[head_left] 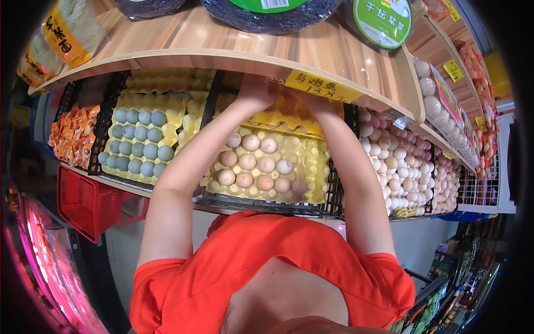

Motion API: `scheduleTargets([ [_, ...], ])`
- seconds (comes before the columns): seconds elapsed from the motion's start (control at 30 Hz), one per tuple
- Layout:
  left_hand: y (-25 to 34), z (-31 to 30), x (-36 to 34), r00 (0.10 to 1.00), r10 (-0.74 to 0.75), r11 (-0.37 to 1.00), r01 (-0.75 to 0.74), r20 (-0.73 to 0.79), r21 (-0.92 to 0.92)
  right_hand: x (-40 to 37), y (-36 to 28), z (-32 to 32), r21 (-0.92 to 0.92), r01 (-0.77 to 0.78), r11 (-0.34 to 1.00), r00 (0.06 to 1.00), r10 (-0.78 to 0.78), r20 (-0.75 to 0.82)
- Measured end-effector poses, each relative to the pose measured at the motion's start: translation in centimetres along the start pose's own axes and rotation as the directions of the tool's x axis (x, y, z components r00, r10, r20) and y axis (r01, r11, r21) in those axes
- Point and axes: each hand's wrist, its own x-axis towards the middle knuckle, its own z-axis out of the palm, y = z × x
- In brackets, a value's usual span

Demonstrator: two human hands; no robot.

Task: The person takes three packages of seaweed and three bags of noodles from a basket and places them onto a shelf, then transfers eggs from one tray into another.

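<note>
Both arms reach forward beneath the wooden shelf. My left hand (pixel 257 93) and my right hand (pixel 312 101) are at the back of a black crate (pixel 336 183), beside yellow egg trays (pixel 286 121) stacked there. The shelf edge and its yellow price tag (pixel 321 83) hide my fingers, so I cannot tell whether they grip a tray. Between my forearms, nearer to me, lies a pale yellow egg tray (pixel 311 161) with several brown and pinkish eggs (pixel 247 162), some stamped in red. Its right-hand cups hold no eggs.
Blue-green eggs (pixel 138 148) sit in trays to the left, beside orange packets (pixel 75 136). White and pinkish eggs (pixel 403 172) fill crates on the right. Close above my hands runs the wooden shelf (pixel 183 42), bearing round seaweed packs (pixel 384 19). A red basket (pixel 83 200) stands lower left.
</note>
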Motion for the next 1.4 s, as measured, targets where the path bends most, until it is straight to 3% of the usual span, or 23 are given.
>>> scheduleTargets([
  [0.17,-0.8,-0.3,-0.1,0.994,0.068,0.964,-0.043,-0.087,0.262,2.4,1.2,1.6,-0.005,0.018,1.000,0.998,-0.018,-0.055],
  [0.33,0.0,-1.6,-0.5,0.999,-0.050,0.966,0.048,-0.001,0.254,2.5,1.1,2.5,-0.076,0.089,0.993,0.987,-0.098,-0.124],
  [0.4,-0.7,-1.2,-0.1,1.000,0.025,0.962,-0.019,-0.017,0.272,2.4,1.0,2.9,-0.103,0.114,0.988,0.980,-0.129,-0.151],
  [0.53,-1.4,-0.8,0.1,1.000,0.018,0.981,-0.015,-0.017,0.193,2.0,0.6,3.3,-0.162,0.168,0.972,0.957,-0.200,-0.211],
  [0.6,-1.3,-0.7,-0.5,0.982,0.059,0.991,-0.035,-0.179,0.133,1.9,0.2,3.4,-0.194,0.195,0.961,0.940,-0.240,-0.241],
  [0.73,-2.2,-2.4,-3.4,0.967,0.127,0.970,-0.075,-0.222,0.230,1.0,-0.5,3.7,-0.254,0.237,0.938,0.903,-0.309,-0.300],
  [0.83,-4.6,-3.4,-8.2,0.927,0.208,0.977,-0.183,-0.313,0.109,-0.1,-1.0,4.1,-0.303,0.255,0.918,0.873,-0.353,-0.337],
  [0.87,-4.6,-4.1,-9.7,0.959,0.142,0.990,-0.140,-0.246,0.023,-1.0,-1.9,3.8,-0.303,0.253,0.919,0.875,-0.350,-0.333],
  [0.93,-4.7,-4.2,-12.1,0.982,0.076,0.994,-0.089,-0.172,-0.068,-4.1,-4.6,2.8,-0.201,0.132,0.971,0.990,-0.141,-0.030],
  [1.0,-4.8,-3.9,-13.6,0.996,-0.076,0.946,0.083,0.036,-0.314,-7.2,-5.0,5.3,0.049,0.320,0.946,0.947,-0.318,-0.045],
  [1.03,-4.8,-3.7,-14.1,0.997,-0.070,0.945,0.079,0.040,-0.316,-8.1,-5.3,6.2,-0.087,0.451,0.888,0.892,-0.446,0.073],
  [1.17,-4.1,-3.3,-14.8,0.998,0.006,0.986,0.003,0.056,-0.166,-9.8,-5.8,10.9,-0.255,0.364,0.896,0.930,-0.332,0.160],
  [1.27,-3.7,-3.0,-14.5,0.961,-0.067,0.993,0.090,0.267,-0.073,-9.0,-5.5,12.4,-0.312,0.320,0.895,0.942,-0.264,0.208],
  [1.4,-3.8,-2.9,-14.2,0.930,-0.104,0.986,0.143,0.352,-0.087,-9.0,-4.8,13.6,-0.357,0.302,0.884,0.945,-0.230,0.231],
])
